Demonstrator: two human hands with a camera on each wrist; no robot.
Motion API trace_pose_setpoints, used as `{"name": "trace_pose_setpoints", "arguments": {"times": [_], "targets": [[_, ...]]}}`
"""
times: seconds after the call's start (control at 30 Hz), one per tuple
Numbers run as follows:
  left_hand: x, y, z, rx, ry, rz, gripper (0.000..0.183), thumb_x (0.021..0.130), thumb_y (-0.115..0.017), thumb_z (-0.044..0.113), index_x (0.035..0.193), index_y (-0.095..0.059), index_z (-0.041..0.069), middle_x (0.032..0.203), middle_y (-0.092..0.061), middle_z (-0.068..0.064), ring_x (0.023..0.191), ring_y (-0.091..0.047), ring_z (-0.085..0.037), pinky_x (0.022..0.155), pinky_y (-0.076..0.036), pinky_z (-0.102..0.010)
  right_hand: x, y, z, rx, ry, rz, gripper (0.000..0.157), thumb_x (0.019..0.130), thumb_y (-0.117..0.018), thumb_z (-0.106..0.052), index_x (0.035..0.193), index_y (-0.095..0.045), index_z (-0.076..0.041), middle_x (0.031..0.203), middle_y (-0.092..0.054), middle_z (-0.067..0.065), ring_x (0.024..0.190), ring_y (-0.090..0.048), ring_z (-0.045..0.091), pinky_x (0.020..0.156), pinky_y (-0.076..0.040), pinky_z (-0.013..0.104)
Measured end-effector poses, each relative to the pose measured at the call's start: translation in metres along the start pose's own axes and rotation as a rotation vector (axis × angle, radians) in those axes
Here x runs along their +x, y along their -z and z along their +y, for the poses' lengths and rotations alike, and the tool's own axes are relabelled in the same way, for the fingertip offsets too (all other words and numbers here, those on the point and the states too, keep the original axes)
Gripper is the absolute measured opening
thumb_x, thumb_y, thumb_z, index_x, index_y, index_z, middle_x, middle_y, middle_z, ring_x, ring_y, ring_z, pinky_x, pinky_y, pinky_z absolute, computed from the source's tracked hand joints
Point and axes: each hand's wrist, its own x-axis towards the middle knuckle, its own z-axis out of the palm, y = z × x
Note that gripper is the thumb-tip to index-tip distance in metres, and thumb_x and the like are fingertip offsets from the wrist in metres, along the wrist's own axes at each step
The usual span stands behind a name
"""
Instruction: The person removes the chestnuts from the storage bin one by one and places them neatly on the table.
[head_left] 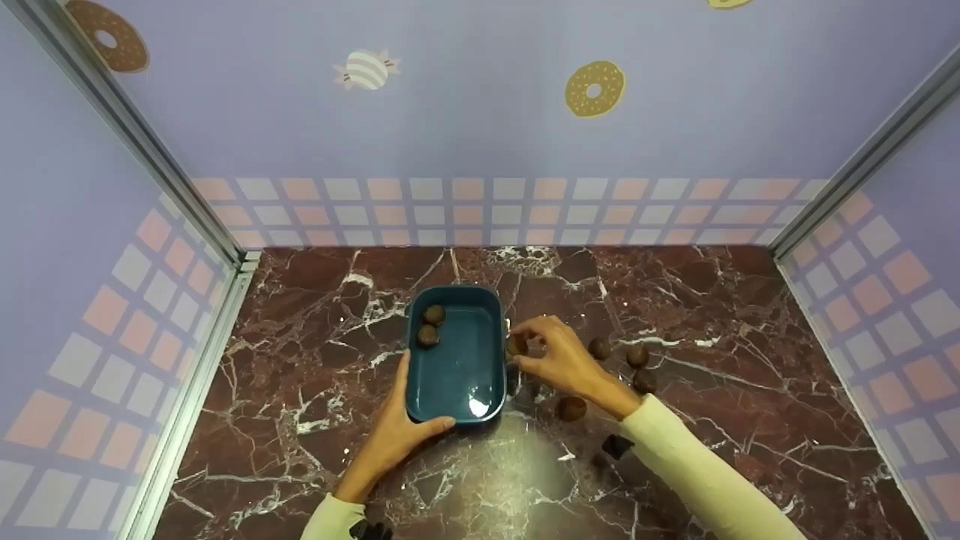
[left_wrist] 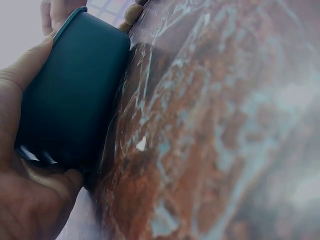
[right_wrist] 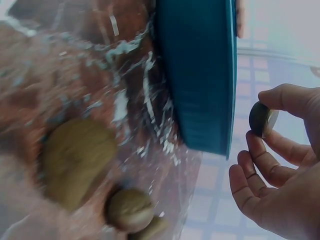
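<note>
A deep teal rectangular baking dish (head_left: 455,382) stands on the marble-patterned tabletop, with two small round brown pieces (head_left: 428,336) at its far left inside. My left hand (head_left: 401,420) holds the dish at its near-left corner, fingers along the side and thumb at the near edge. Just outside the dish's right rim, my right hand (head_left: 559,360) pinches a round brown piece (right_wrist: 258,119) between thumb and fingertips. In the right wrist view this piece has a dark domed side and a paler side, like a mushroom cap; its exact kind is unclear.
More brown pieces lie right of the dish: one (head_left: 571,409) near the right wrist and several farther right, including one (head_left: 637,355) beyond the forearm. Patterned lilac walls (head_left: 480,135) enclose the back and both sides of the marbled tabletop (head_left: 300,375).
</note>
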Motion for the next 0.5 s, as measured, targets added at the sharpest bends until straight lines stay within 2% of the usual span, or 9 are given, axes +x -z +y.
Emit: {"name": "trace_pose_setpoints", "arguments": {"times": [0.27,0.5], "targets": [[0.0,0.0,-0.002,-0.017,0.006,0.004,0.136,0.083,-0.101,0.031,0.18,-0.006,0.023,0.184,-0.012,-0.014,0.167,-0.019,-0.042,0.13,-0.02,-0.068,-0.021,0.006,0.024,-0.011,0.001,0.052,0.037,0.087,-0.091,-0.006,0.121,-0.079,-0.004,0.113,-0.077,0.009,0.104,-0.067,0.033,0.092,-0.059,0.051],[0.001,-0.001,-0.002,-0.034,-0.001,-0.002,0.135,0.083,-0.1,0.028,0.18,-0.006,0.023,0.184,-0.012,-0.013,0.167,-0.019,-0.042,0.13,-0.019,-0.068,-0.041,0.013,0.032,0.007,-0.075,0.085,0.04,0.086,-0.09,-0.004,0.124,-0.077,-0.003,0.118,-0.077,0.011,0.111,-0.07,0.032,0.1,-0.06,0.051]]}}
